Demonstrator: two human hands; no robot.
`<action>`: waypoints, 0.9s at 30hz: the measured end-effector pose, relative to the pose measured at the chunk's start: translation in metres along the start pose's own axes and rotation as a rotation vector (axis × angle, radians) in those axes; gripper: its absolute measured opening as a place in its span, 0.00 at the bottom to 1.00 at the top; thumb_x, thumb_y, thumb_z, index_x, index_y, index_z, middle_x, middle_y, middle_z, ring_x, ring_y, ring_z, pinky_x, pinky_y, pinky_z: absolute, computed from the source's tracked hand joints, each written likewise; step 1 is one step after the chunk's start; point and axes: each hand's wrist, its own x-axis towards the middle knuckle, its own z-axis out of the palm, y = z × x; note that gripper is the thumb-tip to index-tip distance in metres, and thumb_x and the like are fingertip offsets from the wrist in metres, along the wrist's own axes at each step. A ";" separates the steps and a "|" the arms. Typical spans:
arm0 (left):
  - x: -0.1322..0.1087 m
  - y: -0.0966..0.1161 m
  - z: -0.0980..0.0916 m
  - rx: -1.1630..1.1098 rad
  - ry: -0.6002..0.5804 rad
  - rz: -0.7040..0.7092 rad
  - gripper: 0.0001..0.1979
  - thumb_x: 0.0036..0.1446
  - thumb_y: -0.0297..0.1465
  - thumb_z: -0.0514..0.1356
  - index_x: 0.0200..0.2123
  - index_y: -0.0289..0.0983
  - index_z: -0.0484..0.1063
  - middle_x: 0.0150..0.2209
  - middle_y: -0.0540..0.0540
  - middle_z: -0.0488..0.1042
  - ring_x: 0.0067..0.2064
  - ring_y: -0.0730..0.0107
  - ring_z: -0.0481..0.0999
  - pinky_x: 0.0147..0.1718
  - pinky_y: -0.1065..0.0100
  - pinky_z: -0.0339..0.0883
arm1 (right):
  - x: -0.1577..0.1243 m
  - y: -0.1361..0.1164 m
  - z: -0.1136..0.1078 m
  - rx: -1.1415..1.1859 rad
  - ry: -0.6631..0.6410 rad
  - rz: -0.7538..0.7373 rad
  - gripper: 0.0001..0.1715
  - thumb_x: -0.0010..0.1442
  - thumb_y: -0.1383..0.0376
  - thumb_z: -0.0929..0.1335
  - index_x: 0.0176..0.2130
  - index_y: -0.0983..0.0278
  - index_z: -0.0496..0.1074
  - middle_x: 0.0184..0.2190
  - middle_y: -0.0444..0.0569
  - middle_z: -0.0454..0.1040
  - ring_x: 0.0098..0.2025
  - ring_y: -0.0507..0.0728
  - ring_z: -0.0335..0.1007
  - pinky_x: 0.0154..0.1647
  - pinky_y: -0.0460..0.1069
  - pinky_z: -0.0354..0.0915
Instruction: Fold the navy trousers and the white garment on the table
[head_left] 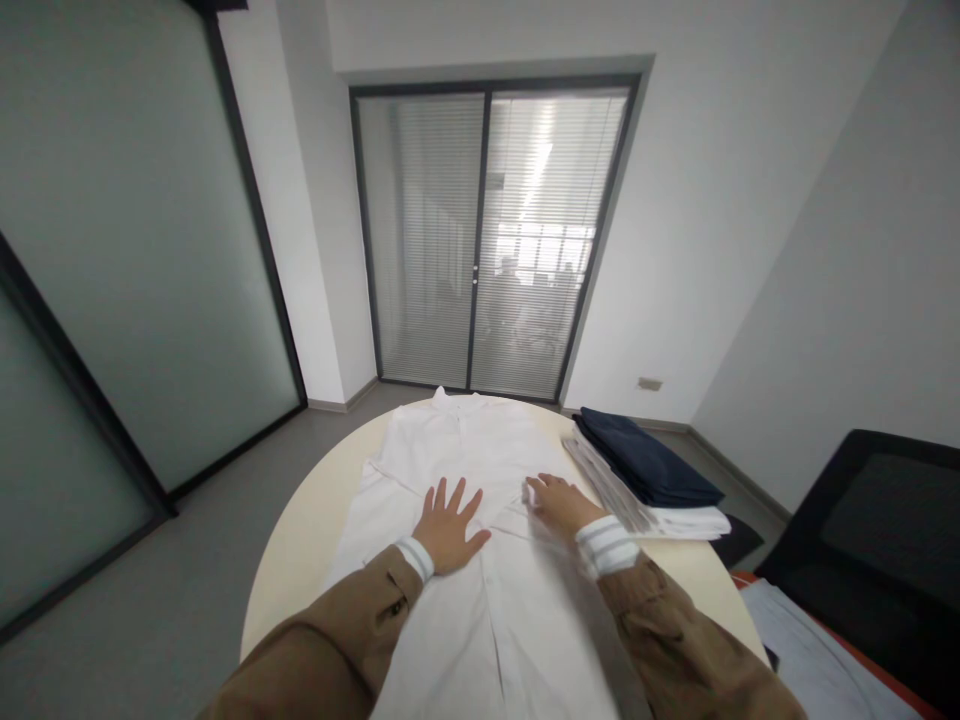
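Observation:
A white button-front shirt (457, 630) lies spread over the round table, its collar at the far edge and its lower part toward me. My left hand (448, 528) rests flat on the middle of the shirt, fingers spread. Over the shirt's right side, my right hand (562, 503) has its fingers bent and closed on the white cloth near the sleeve. The fabric below that hand is smeared by motion.
The round cream table (289, 560) shows along the left. At its right edge sits a stack of folded clothes, with dark navy cloth (649, 455) over white and grey pieces (690, 523). A black mesh chair (885, 540) stands at the right, grey cloth (817, 650) beside it.

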 end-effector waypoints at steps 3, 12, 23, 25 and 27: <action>0.000 -0.002 0.003 -0.009 0.017 0.008 0.39 0.61 0.57 0.44 0.70 0.47 0.48 0.72 0.43 0.42 0.71 0.37 0.35 0.64 0.35 0.34 | -0.012 -0.049 0.001 0.029 0.053 -0.108 0.34 0.66 0.60 0.59 0.68 0.61 0.54 0.70 0.60 0.49 0.70 0.70 0.45 0.64 0.69 0.48; 0.011 -0.032 -0.004 -0.067 0.010 -0.074 0.30 0.61 0.32 0.49 0.67 0.40 0.58 0.70 0.44 0.51 0.71 0.53 0.45 0.67 0.48 0.42 | -0.015 -0.096 0.041 0.163 0.097 -0.087 0.39 0.68 0.44 0.51 0.71 0.54 0.44 0.73 0.53 0.39 0.73 0.73 0.29 0.65 0.74 0.35; 0.016 -0.137 -0.029 -0.127 0.258 -0.655 0.28 0.57 0.42 0.56 0.60 0.45 0.68 0.66 0.37 0.59 0.65 0.37 0.60 0.59 0.42 0.56 | -0.010 -0.087 0.046 0.185 0.055 -0.116 0.42 0.66 0.39 0.50 0.71 0.51 0.42 0.73 0.50 0.36 0.73 0.73 0.25 0.65 0.75 0.31; 0.018 -0.148 -0.035 -0.156 0.263 -0.646 0.27 0.56 0.41 0.57 0.59 0.43 0.70 0.62 0.36 0.66 0.62 0.39 0.65 0.58 0.44 0.58 | -0.010 -0.081 0.043 0.189 0.025 -0.135 0.42 0.66 0.39 0.50 0.71 0.51 0.42 0.73 0.50 0.35 0.73 0.73 0.24 0.65 0.75 0.30; 0.019 -0.156 -0.038 -0.190 0.283 -0.621 0.25 0.56 0.39 0.58 0.57 0.41 0.71 0.58 0.37 0.72 0.59 0.44 0.69 0.57 0.48 0.60 | -0.009 -0.074 0.041 0.194 -0.017 -0.151 0.42 0.65 0.39 0.50 0.71 0.51 0.41 0.73 0.49 0.33 0.73 0.72 0.22 0.65 0.75 0.30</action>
